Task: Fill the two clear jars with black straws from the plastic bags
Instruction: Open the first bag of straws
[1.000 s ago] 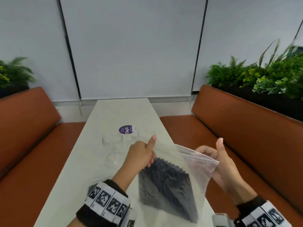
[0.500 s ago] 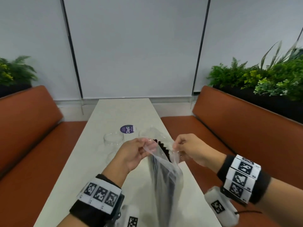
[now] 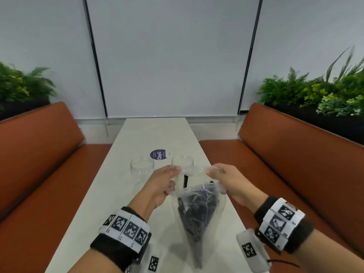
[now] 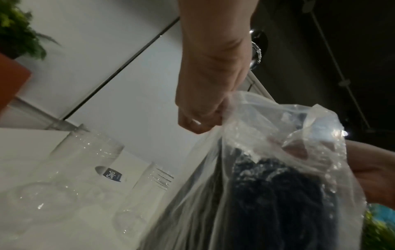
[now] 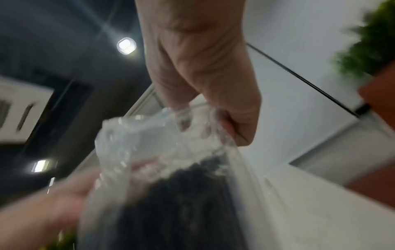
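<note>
Currently held above pale bench (image 3: 137, 194): clear plastic bag of black straws (image 3: 199, 211), mouth pulled apart for access. Left hand (image 3: 163, 186) and right hand (image 3: 228, 184) grip pinching opposite rims. Two empty clear jars (image 3: 142, 166) standing just beyond.

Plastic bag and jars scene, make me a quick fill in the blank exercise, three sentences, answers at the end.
1. The plastic bag held between the left hand and the right hand is full of ____ straws.
2. The number of clear jars standing on the table is ____.
3. Both jars are ____ of straws.

Missing words: black; two; empty
</note>
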A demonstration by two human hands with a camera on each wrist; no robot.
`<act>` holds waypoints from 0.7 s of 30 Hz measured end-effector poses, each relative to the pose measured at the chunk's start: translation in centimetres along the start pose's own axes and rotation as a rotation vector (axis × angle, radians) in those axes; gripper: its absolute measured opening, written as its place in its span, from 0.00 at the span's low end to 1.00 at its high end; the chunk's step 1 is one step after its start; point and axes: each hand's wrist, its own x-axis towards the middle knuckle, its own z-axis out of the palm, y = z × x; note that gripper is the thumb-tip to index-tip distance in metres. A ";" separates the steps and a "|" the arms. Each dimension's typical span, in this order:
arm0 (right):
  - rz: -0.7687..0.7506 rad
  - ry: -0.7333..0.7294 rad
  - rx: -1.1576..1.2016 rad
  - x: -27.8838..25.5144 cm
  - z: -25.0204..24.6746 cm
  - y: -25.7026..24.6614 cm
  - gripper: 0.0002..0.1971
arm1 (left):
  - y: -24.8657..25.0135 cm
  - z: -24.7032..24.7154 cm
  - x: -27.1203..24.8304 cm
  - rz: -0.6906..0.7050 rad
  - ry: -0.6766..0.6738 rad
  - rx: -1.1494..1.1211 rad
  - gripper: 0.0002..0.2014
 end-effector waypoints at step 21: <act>0.255 0.157 0.779 1.1 1.1 4.3 0.19 | -4.7 -1.1 2.1 -0.493 -0.155 -0.118 0.12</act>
